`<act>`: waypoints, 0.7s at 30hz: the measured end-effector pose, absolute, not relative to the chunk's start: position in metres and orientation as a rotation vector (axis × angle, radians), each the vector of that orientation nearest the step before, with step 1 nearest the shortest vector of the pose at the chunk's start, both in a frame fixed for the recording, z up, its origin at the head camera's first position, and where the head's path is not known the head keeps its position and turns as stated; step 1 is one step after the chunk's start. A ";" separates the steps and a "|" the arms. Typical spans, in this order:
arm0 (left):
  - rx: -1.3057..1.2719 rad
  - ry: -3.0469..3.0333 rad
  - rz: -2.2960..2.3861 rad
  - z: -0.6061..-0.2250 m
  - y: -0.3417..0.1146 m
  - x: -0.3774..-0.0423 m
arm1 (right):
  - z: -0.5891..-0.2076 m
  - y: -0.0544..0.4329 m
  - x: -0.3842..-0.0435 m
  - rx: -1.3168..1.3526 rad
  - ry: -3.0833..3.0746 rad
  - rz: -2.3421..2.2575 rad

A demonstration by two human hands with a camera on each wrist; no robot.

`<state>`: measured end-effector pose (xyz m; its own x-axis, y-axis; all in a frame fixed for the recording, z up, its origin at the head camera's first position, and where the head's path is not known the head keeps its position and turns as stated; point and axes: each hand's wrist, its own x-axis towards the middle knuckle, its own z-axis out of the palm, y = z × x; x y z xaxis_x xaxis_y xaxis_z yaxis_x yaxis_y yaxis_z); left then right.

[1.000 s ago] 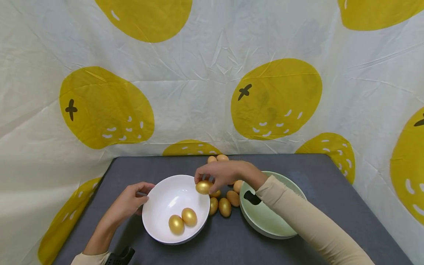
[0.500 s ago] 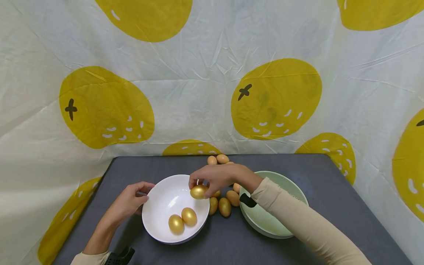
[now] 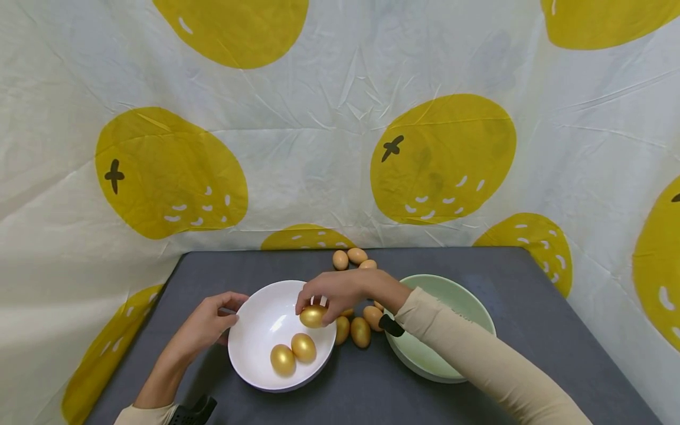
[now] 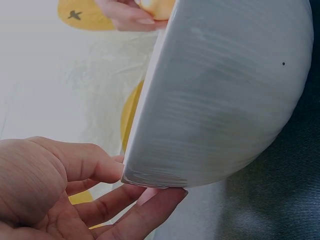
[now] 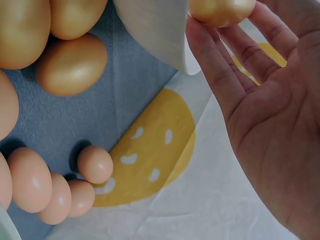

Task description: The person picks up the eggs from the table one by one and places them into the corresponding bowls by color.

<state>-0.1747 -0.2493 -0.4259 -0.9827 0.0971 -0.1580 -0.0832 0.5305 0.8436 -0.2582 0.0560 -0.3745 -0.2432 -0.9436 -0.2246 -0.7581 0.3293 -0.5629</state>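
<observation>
A white bowl (image 3: pixel 255 330) stands on the table at centre left, with two golden eggs (image 3: pixel 283 360) lying inside. My left hand (image 3: pixel 204 321) holds its left rim; in the left wrist view the thumb meets the rim (image 4: pixel 150 95) and the fingers lie against the outer wall. Between thumb and fingertips my right hand (image 3: pixel 340 292) pinches a third golden egg (image 3: pixel 312 317), over the right inner side of the white bowl. The right wrist view shows that held egg (image 5: pixel 222 11) close above the bowl's edge, its top cut off by the frame.
Right of the white bowl lie more golden eggs (image 3: pixel 360 332) and several brown eggs (image 3: pixel 373 317), partly hidden by the right arm. Further brown eggs (image 3: pixel 340 260) sit at the table's back edge. A green bowl (image 3: pixel 425 354) stands under the right forearm. Patterned cloth (image 3: pixel 319 177) hangs behind.
My right hand has carried the golden egg left and down, from the white bowl's right rim to over its inside. The left hand has stayed on the rim.
</observation>
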 end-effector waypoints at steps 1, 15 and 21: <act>0.018 2.581 1.438 -0.426 -0.250 -0.175 | -0.376 0.055 -0.258 -1.498 2.073 -0.457; 0.007 2.565 1.457 -0.426 -0.249 -0.175 | -0.380 0.043 -0.256 -1.549 2.105 -0.366; 0.007 2.566 1.453 -0.426 -0.250 -0.176 | -0.383 0.039 -0.257 -1.551 2.135 -0.312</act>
<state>-0.1758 -0.2498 -0.4261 -0.9814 0.0985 -0.1648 -0.0907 0.5189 0.8500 -0.2567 0.0387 -0.3829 -0.2425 -0.9387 -0.2449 -0.8292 0.3316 -0.4499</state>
